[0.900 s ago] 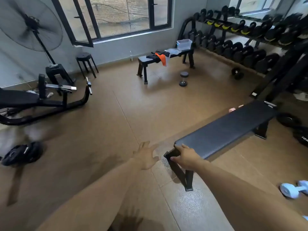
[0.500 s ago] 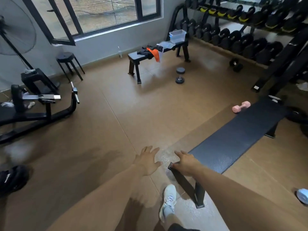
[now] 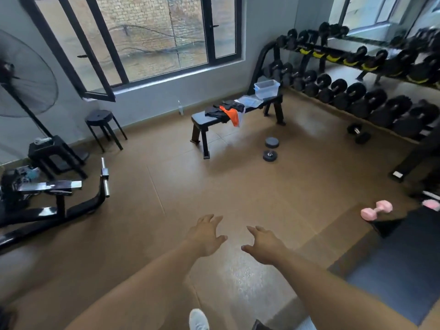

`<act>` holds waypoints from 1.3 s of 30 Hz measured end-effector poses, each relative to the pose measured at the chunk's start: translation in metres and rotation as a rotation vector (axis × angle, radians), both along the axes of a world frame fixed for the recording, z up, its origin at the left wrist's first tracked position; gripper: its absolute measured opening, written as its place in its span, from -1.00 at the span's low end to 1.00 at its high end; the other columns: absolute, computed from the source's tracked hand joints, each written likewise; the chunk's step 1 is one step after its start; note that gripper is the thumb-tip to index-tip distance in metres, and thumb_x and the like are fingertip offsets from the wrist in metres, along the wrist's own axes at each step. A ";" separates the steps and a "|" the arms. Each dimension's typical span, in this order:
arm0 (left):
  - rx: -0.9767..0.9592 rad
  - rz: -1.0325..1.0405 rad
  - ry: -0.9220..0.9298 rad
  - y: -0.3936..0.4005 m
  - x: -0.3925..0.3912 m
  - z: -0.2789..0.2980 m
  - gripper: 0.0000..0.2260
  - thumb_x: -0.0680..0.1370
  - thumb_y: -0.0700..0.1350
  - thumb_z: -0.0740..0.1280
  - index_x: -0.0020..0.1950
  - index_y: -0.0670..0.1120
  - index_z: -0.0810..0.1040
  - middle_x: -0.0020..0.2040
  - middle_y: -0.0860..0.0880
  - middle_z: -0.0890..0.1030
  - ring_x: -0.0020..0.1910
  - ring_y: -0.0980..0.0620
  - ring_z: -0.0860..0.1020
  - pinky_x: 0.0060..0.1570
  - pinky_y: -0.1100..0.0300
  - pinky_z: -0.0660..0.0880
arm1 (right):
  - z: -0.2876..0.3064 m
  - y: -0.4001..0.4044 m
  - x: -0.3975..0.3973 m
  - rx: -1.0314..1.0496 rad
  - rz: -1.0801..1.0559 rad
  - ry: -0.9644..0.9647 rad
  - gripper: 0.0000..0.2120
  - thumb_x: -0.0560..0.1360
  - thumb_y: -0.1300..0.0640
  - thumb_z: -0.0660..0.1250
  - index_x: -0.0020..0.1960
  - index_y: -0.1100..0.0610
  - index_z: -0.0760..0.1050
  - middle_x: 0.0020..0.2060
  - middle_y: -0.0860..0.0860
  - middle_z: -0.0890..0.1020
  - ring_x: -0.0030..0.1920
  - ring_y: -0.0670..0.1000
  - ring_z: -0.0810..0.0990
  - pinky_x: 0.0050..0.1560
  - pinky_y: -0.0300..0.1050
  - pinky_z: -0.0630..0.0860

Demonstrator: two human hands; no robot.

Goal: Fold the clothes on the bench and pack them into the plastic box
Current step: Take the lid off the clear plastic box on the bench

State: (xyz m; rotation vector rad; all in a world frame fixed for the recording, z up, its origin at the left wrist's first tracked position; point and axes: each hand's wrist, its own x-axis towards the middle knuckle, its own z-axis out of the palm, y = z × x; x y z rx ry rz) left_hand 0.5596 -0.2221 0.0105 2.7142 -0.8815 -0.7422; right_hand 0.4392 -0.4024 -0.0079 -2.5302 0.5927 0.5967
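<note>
While both bare arms reach forward from the bottom of the frame, the left hand (image 3: 205, 235) and the right hand (image 3: 264, 245) hang over the brown floor just below centre, fingers spread, holding nothing. Well apart from them, above centre, stands the black padded bench (image 3: 202, 118) under the window. A heap of black and orange clothes (image 3: 227, 110) lies on its middle, the orange piece hanging over the near edge. Beside the heap lies a flat clear lid (image 3: 249, 101), and the clear plastic box (image 3: 266, 88) sits on the bench's right end. A pink dumbbell (image 3: 376, 210) lies at right.
</note>
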 end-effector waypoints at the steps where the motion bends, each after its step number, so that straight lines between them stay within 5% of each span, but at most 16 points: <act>1: -0.009 0.000 -0.007 -0.012 0.024 -0.002 -0.35 0.61 0.20 0.25 0.64 0.10 0.09 0.65 -0.03 0.09 0.61 -0.09 0.11 0.52 -0.06 0.20 | -0.001 -0.011 0.023 -0.006 -0.003 -0.005 -0.24 0.56 -0.28 0.25 0.63 -0.04 0.05 0.62 0.03 0.14 0.57 0.12 0.17 0.49 0.12 0.26; 15: -0.078 -0.146 -0.023 -0.212 0.360 -0.004 -0.28 0.56 0.20 0.30 0.64 0.05 0.11 0.63 -0.11 0.14 0.62 -0.11 0.07 0.53 -0.13 0.18 | -0.003 -0.176 0.323 0.015 -0.176 -0.025 -0.19 0.55 -0.26 0.29 0.64 0.01 0.04 0.62 0.07 0.13 0.60 0.12 0.12 0.54 0.01 0.17; 39: -0.109 -0.118 -0.030 -0.668 0.736 0.019 -0.27 0.58 0.17 0.32 0.65 0.06 0.07 0.64 -0.09 0.09 0.62 -0.11 0.07 0.53 -0.15 0.19 | 0.041 -0.628 0.714 -0.092 -0.111 -0.011 -0.22 0.55 -0.24 0.27 0.64 -0.09 0.01 0.63 -0.03 0.06 0.60 0.11 0.11 0.53 0.07 0.20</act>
